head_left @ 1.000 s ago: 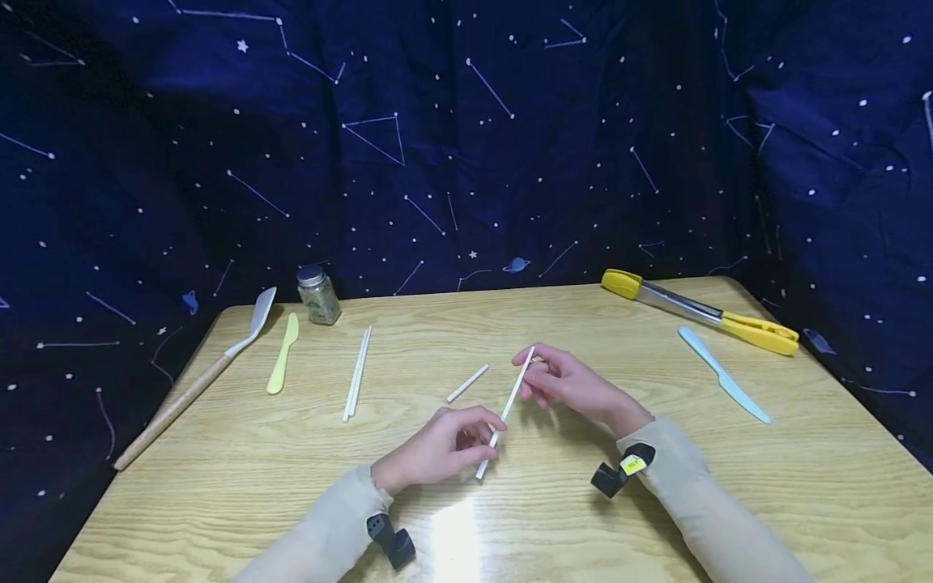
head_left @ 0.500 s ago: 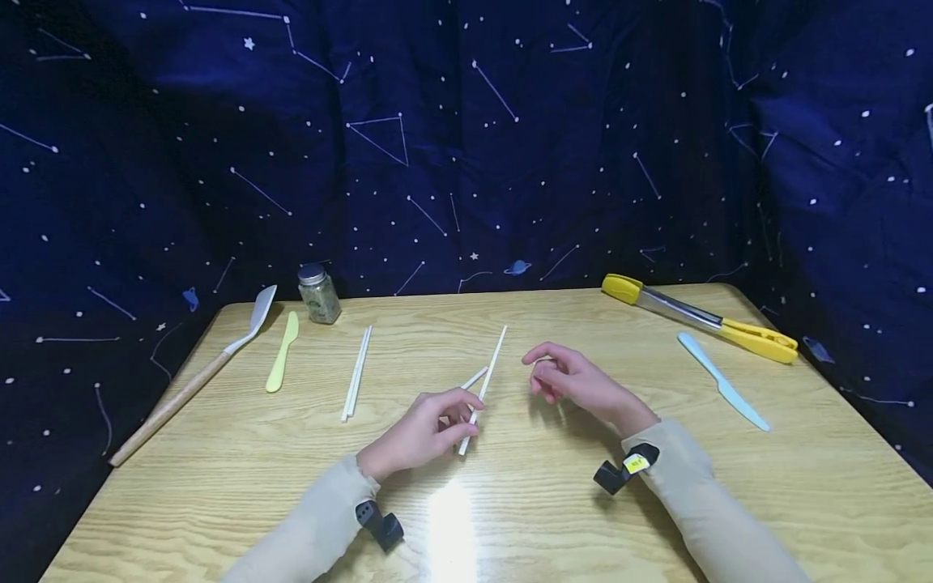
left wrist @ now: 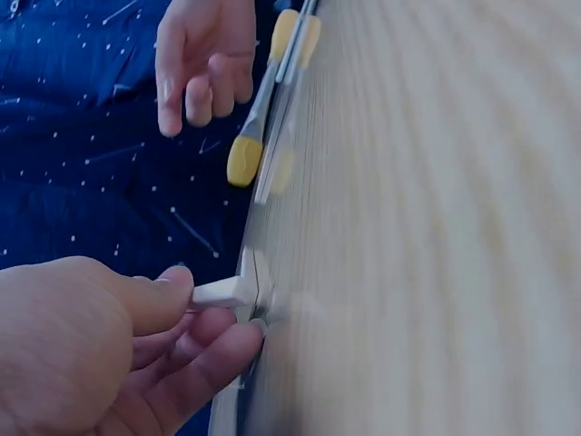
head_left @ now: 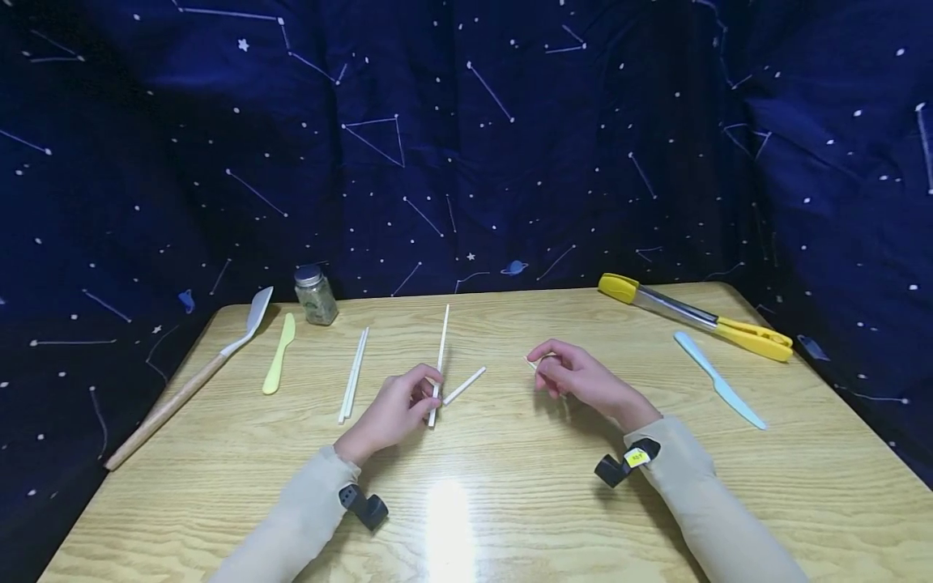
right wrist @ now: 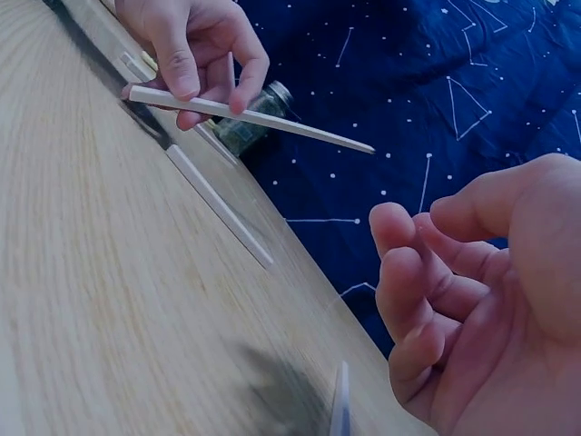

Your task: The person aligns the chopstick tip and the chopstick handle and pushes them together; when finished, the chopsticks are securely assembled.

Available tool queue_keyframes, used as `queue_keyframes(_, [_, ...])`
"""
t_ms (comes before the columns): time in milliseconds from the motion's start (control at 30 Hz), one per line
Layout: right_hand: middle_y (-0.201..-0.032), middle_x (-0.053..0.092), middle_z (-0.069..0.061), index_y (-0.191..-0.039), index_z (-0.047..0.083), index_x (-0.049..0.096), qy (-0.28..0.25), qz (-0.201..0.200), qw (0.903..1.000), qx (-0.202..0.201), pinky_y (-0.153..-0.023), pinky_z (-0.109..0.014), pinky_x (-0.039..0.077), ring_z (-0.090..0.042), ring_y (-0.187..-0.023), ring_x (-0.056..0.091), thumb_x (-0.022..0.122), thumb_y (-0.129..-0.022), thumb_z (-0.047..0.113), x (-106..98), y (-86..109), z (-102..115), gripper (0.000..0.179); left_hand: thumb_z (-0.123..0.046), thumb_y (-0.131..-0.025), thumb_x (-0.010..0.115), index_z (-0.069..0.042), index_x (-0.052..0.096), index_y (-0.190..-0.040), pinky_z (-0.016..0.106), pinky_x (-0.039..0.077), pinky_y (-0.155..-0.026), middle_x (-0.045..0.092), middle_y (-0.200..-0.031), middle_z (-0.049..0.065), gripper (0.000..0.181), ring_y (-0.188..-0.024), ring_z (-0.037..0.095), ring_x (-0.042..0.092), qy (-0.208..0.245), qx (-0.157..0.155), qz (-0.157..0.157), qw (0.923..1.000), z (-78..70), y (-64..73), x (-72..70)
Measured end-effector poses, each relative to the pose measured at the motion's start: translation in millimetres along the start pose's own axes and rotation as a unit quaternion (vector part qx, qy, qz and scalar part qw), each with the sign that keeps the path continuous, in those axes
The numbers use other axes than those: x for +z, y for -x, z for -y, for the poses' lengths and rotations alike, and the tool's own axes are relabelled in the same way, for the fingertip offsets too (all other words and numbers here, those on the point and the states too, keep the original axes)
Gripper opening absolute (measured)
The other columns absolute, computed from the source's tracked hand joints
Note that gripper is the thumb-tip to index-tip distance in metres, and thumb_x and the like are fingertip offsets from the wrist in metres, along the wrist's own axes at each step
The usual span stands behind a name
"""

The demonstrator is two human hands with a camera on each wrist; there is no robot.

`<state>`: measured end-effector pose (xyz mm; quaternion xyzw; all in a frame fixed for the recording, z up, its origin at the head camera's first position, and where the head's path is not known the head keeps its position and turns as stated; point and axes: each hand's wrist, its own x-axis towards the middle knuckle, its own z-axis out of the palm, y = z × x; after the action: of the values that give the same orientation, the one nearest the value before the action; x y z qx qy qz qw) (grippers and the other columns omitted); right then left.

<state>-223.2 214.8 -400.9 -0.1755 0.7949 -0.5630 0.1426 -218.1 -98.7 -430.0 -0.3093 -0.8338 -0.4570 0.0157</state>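
In the head view my left hand [head_left: 394,409] pinches a white chopstick [head_left: 443,336] near its thick lower end, the thin end pointing away from me. A shorter white stick [head_left: 464,385] lies just right of those fingers. In the left wrist view the held chopstick's blunt end [left wrist: 222,292] sits between thumb and fingertips. My right hand [head_left: 583,380] hovers over the table with loosely bent fingers; the right wrist view shows nothing between thumb and fingertips. Close by that hand a narrow pale tip [right wrist: 340,400] shows, mostly hidden by the hand in the head view.
Two white chopsticks [head_left: 354,376] lie side by side left of my left hand. Farther left are a yellow knife [head_left: 279,352], a spatula [head_left: 189,385] and a spice jar [head_left: 317,298]. Yellow tongs [head_left: 678,309] and a blue knife [head_left: 717,379] lie at the right.
My left hand has moved left and away from me with the chopstick, now more upright in the head view. My right hand, near the chopstick's far end earlier, has stayed nearly in place.
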Motion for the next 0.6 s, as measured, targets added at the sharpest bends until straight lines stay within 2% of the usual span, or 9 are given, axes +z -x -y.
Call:
queue_keyframes(100, [-0.089,0.059,-0.018,-0.124,-0.006,0.046,0.001,-0.002,1.0000,0.004,-0.059,-0.024,0.040,-0.013,-0.064,0.052,0.043,-0.100,0.012,-1.0,-0.5,-0.6,0.030,0.006,-0.086,0.064,0.002,0.056,-0.109,0.021,0.052,-0.056,0.065,-0.079,0.009,0.025,-0.064,0.010,0.060,-0.022,-0.013,-0.009,0.9996,6.3,0.8,-5.5])
queue_keyframes(233, [-0.087,0.060,-0.016,-0.123,-0.006,0.046,0.006,-0.005,1.0000,0.005,-0.060,-0.025,0.041,-0.013,-0.064,0.052,0.043,-0.100,0.012,-2.5,-0.4,-1.9,0.029,0.004,-0.086,0.065,0.002,0.057,-0.110,0.021,0.048,-0.057,0.063,-0.080,0.007,0.026,-0.063,0.007,0.056,-0.050,-0.043,-0.021,0.9976,13.5,1.5,-12.0])
queue_keyframes(433, [-0.083,0.059,-0.006,-0.122,-0.008,0.045,0.012,0.000,0.9999,0.007,-0.059,-0.025,0.041,-0.013,-0.064,0.052,0.042,-0.100,0.011,-3.5,-0.4,-2.6,0.029,0.005,-0.087,0.062,0.006,0.056,-0.115,0.024,0.047,-0.040,0.062,-0.080,0.011,0.028,-0.047,0.008,0.052,-0.046,-0.105,-0.010,0.9933,13.8,2.2,-20.9])
queue_keyframes(600, [-0.085,0.059,-0.007,-0.121,-0.007,0.046,0.022,0.001,0.9997,0.013,-0.059,-0.025,0.041,-0.013,-0.065,0.051,0.042,-0.101,0.012,-4.1,-0.2,-2.2,0.028,0.004,-0.086,0.064,0.007,0.054,-0.120,0.025,0.048,-0.041,0.063,-0.091,0.017,0.035,-0.048,0.010,0.054,-0.059,-0.128,0.001,0.9901,11.9,1.1,-23.7])
